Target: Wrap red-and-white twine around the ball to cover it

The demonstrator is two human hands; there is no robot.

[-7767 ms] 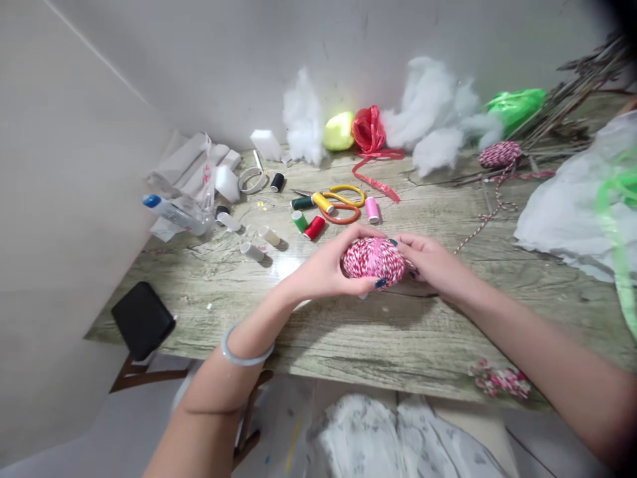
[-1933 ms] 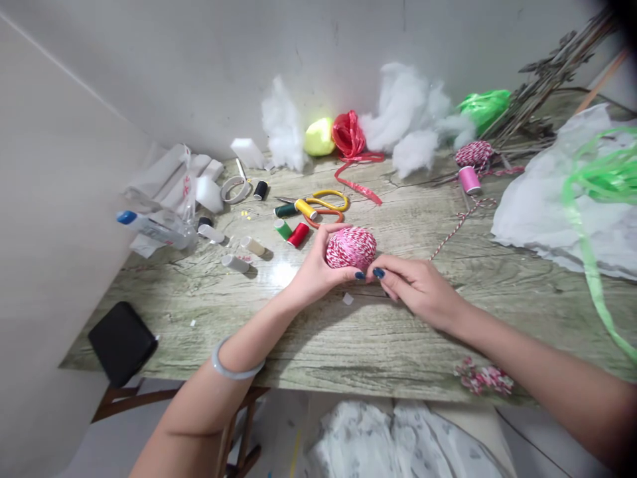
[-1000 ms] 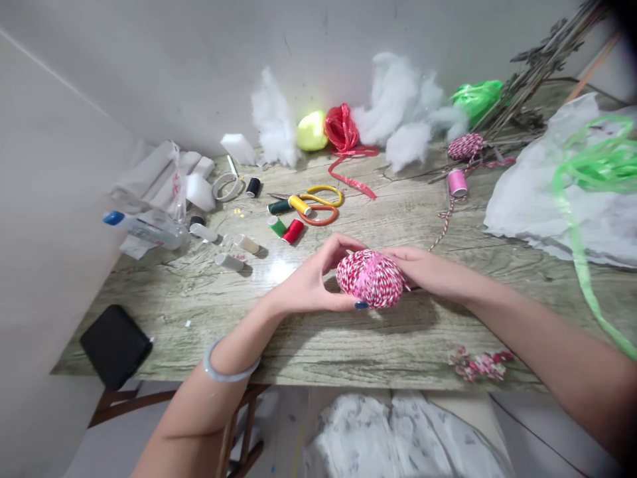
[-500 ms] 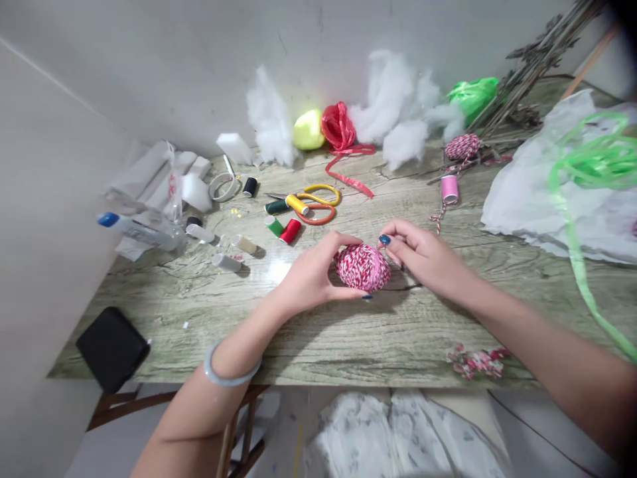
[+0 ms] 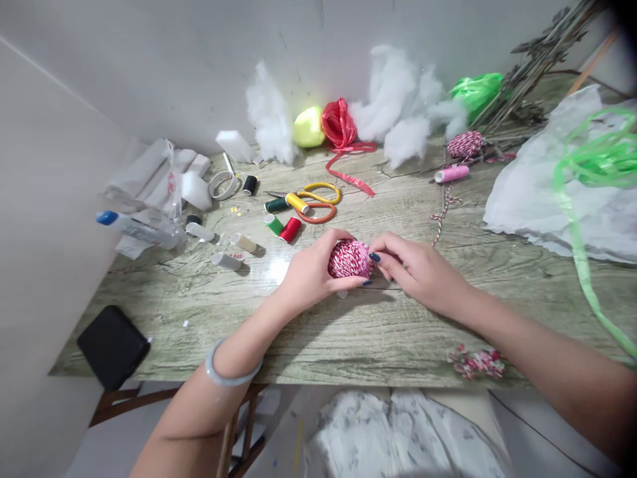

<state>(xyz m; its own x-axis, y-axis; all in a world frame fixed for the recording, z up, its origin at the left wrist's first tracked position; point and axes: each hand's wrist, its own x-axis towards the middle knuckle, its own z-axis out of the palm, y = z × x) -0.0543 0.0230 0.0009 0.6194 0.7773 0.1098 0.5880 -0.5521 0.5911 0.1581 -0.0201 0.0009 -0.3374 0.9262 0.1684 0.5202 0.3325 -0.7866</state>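
At mid-bench [image 5: 378, 345], the left hand [image 5: 311, 275] cups the twine ball [image 5: 348, 259] to steady it, while the right hand [image 5: 418, 272] pinches its near side, fingers closed.

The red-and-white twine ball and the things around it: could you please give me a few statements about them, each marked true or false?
1. The left hand cups the red-and-white twine ball. True.
2. The right hand rests far from the ball, on the white sheet. False: its fingertips touch the ball's right side.
3. The scissors lie beyond the ball, toward the wall. True.
4. The pink spool stands beside the black pouch. False: it lies near the smaller twine ball, far right; the black pouch sits at the table's near-left corner.
5. A bangle is on the left wrist. True.
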